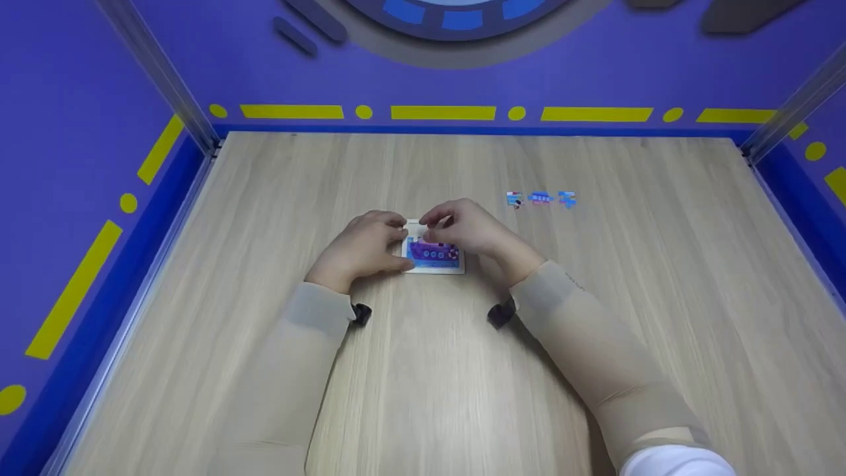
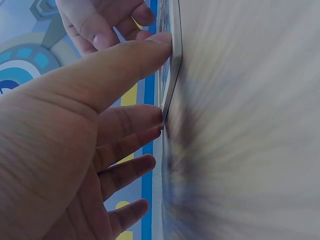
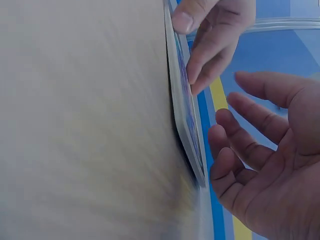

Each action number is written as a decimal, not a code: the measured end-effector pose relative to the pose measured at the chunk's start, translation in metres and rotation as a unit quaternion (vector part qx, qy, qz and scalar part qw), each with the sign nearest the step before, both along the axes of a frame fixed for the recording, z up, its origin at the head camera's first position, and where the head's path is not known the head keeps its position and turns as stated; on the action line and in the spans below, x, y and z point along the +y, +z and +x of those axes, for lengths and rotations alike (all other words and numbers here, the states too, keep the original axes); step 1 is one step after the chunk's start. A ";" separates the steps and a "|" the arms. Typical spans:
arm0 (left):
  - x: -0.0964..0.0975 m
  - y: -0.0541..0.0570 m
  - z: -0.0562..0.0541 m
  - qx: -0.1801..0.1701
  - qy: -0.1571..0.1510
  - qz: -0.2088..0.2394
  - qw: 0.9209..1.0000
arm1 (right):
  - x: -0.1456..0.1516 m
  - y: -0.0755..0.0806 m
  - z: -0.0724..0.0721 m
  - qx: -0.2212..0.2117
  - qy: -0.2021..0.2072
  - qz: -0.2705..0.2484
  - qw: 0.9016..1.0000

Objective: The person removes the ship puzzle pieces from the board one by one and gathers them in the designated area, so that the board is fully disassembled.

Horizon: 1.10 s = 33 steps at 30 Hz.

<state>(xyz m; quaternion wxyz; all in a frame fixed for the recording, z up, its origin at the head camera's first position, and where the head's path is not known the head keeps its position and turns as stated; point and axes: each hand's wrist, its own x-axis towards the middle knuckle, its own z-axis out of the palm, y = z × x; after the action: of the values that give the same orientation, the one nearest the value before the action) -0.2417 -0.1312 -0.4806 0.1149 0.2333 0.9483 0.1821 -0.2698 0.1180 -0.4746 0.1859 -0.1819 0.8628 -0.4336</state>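
Observation:
A small jigsaw puzzle board (image 1: 437,270) with a pale frame and a purple ship picture lies flat on the table. My left hand (image 1: 363,244) is at its left side. In the left wrist view, that hand's thumb (image 2: 150,52) rests on the board's edge, and its fairly straight index finger touches near the corner. Over the upper part of the board is my right hand (image 1: 472,228), covering some of the picture. The right wrist view shows that hand's fingers (image 3: 255,117) loosely bent, thumb and index apart, with nothing visible between them.
Three loose jigsaw pieces (image 1: 540,198) lie in a row on the wooden table (image 1: 423,370), beyond and to the right of the board. Purple panels (image 1: 449,86) with yellow marks enclose the table's back and sides.

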 end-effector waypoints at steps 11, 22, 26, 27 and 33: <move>-0.001 0.002 0.001 0.002 -0.003 -0.004 1.000 | -0.011 -0.012 0.005 0.034 0.028 0.034 0.998; -0.001 0.002 0.002 0.003 -0.003 0.001 1.000 | -0.015 -0.016 0.008 0.058 0.031 0.073 0.995; -0.002 0.001 0.002 -0.002 0.001 0.007 1.000 | -0.017 -0.018 0.008 0.066 0.027 0.078 0.994; -0.002 0.001 0.002 -0.004 0.002 0.007 1.000 | -0.017 -0.018 0.008 0.066 0.025 0.078 0.994; -0.002 0.001 0.002 -0.006 0.000 0.006 1.000 | -0.017 -0.019 0.008 0.059 0.018 0.052 0.997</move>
<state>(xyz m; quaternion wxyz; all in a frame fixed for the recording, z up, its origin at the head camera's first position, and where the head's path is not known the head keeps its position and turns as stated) -0.2401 -0.1331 -0.4795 0.1190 0.2328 0.9465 0.1891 -0.2617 0.1009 -0.4937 0.1520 -0.2123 0.8903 -0.3731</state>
